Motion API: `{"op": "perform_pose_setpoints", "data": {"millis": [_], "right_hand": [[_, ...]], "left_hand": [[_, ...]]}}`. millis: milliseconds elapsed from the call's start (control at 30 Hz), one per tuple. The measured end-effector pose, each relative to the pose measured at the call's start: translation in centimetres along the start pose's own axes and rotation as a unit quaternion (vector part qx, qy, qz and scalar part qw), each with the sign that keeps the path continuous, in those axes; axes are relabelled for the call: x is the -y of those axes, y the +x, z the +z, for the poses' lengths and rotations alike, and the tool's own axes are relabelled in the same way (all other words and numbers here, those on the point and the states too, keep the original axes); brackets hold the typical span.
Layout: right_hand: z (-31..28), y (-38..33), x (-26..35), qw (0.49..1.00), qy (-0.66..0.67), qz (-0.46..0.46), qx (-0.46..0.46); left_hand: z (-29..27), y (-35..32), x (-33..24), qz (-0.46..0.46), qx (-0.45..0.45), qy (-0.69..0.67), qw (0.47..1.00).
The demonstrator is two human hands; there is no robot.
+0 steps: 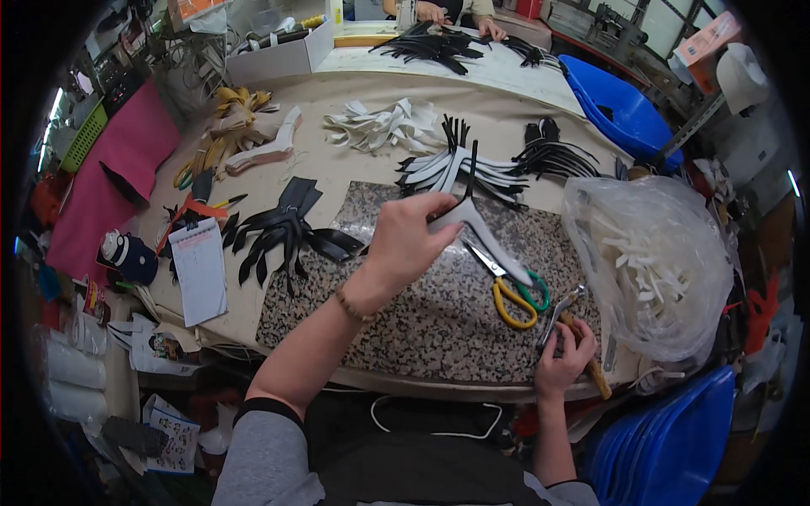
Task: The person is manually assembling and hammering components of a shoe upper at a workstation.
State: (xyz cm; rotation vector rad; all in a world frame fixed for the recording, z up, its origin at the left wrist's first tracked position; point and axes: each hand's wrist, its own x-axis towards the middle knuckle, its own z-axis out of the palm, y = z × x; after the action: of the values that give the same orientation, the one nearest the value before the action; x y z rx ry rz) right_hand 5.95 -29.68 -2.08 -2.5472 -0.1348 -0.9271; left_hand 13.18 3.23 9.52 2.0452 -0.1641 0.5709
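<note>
My left hand (415, 232) is closed on a strap piece (488, 234), white with a dark edge and end, held up over the speckled stone slab (380, 329). Its curved white tail hangs down to the right, across a pair of scissors (515, 305) with one yellow and one green handle. At the slab's right edge, my right hand (567, 361) has its fingers curled around a hammer (602, 384) with a metal head and wooden handle; part of the handle is hidden by the hand.
A clear plastic bag (658, 261) of white strips stands to the right. Black straps (291, 223) lie left; white strips (384, 126) and black-and-white straps (456, 169) lie beyond the slab. Blue tubs (666, 447) stand lower right. Another person's hands (434, 13) work at the far table.
</note>
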Motion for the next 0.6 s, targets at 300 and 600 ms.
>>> {"op": "perform_pose_setpoints", "data": {"millis": [300, 600], "right_hand": [[-0.3, 0.2, -0.2, 0.999, 0.044, 0.016, 0.012], [-0.4, -0.6, -1.6, 0.999, -0.025, 0.03, 0.012]], "left_hand": [[8.8, 11.7, 10.7, -0.08, -0.122, 0.128, 0.981], [-6.4, 0.8, 13.4, -0.072, -0.089, 0.222, 0.968]]}}
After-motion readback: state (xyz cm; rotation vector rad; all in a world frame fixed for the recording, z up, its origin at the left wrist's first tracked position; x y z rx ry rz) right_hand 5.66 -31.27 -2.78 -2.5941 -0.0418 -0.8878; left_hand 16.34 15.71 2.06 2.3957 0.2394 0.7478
